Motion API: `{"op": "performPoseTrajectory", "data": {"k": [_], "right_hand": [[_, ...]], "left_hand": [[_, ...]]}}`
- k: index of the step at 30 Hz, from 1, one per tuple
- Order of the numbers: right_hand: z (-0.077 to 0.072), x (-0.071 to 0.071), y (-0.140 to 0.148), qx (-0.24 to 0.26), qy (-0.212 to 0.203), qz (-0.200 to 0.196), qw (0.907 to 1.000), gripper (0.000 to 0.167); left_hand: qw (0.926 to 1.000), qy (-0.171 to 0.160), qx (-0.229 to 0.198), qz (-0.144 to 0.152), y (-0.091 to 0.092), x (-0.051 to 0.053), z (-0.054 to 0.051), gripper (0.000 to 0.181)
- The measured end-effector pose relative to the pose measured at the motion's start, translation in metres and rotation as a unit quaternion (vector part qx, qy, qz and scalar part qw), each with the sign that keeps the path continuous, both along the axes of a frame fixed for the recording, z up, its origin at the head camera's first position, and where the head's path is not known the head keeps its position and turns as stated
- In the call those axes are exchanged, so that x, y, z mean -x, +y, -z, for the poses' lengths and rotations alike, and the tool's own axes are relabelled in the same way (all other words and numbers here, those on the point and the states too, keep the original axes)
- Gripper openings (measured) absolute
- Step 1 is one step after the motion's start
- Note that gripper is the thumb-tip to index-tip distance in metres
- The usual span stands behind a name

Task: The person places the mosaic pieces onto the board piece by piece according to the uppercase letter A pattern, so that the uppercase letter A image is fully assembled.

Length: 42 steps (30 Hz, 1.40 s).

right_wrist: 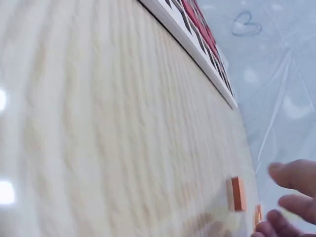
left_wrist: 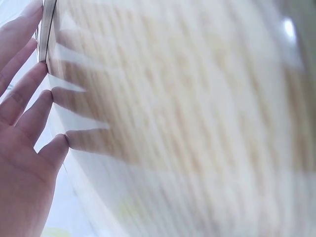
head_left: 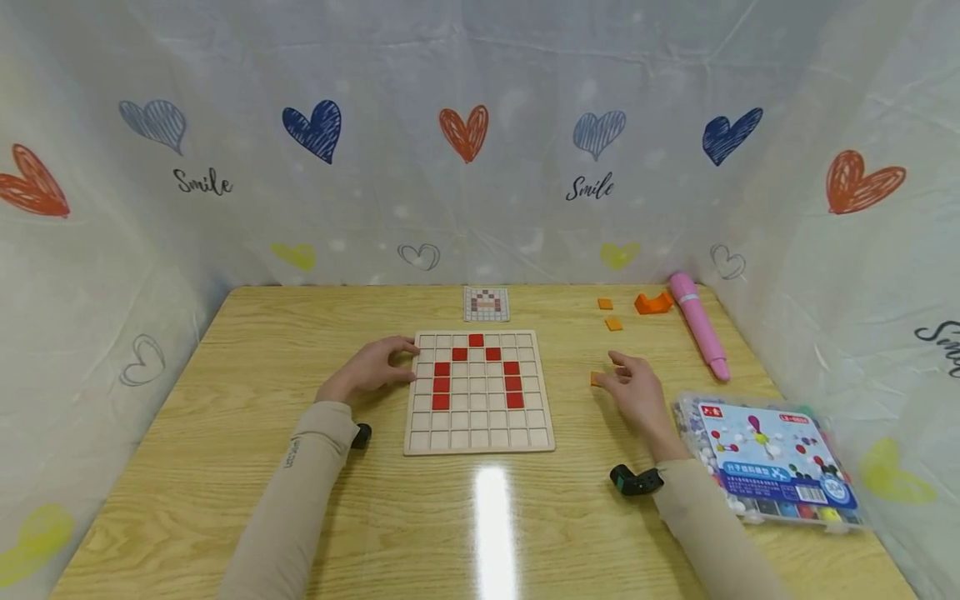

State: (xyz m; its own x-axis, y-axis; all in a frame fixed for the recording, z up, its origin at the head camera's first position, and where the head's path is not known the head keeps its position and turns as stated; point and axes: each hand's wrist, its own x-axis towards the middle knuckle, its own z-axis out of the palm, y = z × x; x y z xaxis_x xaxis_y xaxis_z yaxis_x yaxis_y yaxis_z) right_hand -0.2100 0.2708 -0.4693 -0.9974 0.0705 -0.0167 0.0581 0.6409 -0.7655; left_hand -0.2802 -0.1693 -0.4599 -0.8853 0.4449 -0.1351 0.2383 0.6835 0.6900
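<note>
A square wooden grid board point(head_left: 480, 427) lies on the table, with several red tiles point(head_left: 441, 385) set in its squares in an arch shape. My left hand point(head_left: 372, 367) rests at the board's left edge; in the left wrist view its fingers point(left_wrist: 32, 116) are spread, fingertips on the table and against the board's side. To the right of the board, my right hand point(head_left: 636, 398) hovers by an orange tile point(head_left: 595, 379). The right wrist view has that orange tile point(right_wrist: 237, 194) on the table, apart from the loosely bent fingers point(right_wrist: 296, 177).
Two more orange tiles point(head_left: 613, 324) lie behind my right hand, near an orange bracket-shaped piece point(head_left: 654, 303) and a pink pen-like stick point(head_left: 701, 327). A small pattern card point(head_left: 486, 304) lies behind the board. At the right stands a clear box point(head_left: 772, 458) of coloured balls.
</note>
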Motion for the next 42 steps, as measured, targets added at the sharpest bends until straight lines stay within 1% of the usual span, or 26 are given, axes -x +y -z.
{"op": "performPoseTrajectory", "data": {"k": [3,5,8,12,16,20,23,30,37,42], "right_hand": [[-0.001,0.005,0.007,-0.035,-0.032,-0.018,0.9987,0.066],[-0.001,0.007,0.008,-0.05,-0.042,-0.037,0.9972,0.066],[0.001,0.009,0.009,-0.064,-0.028,-0.059,0.9958,0.059],[0.003,0.011,0.007,-0.089,0.019,-0.083,0.9924,0.045],[0.005,0.013,0.005,-0.102,0.05,-0.094,0.9891,0.032],[0.007,0.016,0.003,-0.12,0.069,-0.095,0.9859,0.027],[0.008,0.018,0.004,-0.124,0.07,-0.097,0.9851,0.028],[0.008,0.021,0.003,-0.095,0.056,-0.104,0.9884,0.032],[0.007,0.022,0.001,-0.107,0.069,-0.13,0.9832,0.029],[0.005,0.023,0.001,-0.126,0.065,-0.131,0.9811,0.029]], "left_hand": [[1.0,0.001,0.001,0.002,0.0,0.001,0.002,0.049],[1.0,0.001,0.001,0.0,0.0,0.001,0.002,0.049],[1.0,-0.003,-0.002,-0.003,0.0,0.001,0.003,0.05],[1.0,-0.002,-0.002,-0.002,0.0,0.001,0.003,0.05],[1.0,0.0,0.0,-0.001,0.0,0.001,0.002,0.05],[1.0,0.0,0.001,0.002,0.001,0.0,0.001,0.05],[1.0,0.002,0.002,0.003,0.001,0.0,0.0,0.049],[1.0,0.001,0.0,0.002,0.001,0.0,-0.001,0.049],[1.0,-0.001,-0.002,-0.002,0.001,-0.001,-0.001,0.049],[1.0,-0.002,-0.001,-0.002,0.0,-0.002,-0.002,0.049]]}}
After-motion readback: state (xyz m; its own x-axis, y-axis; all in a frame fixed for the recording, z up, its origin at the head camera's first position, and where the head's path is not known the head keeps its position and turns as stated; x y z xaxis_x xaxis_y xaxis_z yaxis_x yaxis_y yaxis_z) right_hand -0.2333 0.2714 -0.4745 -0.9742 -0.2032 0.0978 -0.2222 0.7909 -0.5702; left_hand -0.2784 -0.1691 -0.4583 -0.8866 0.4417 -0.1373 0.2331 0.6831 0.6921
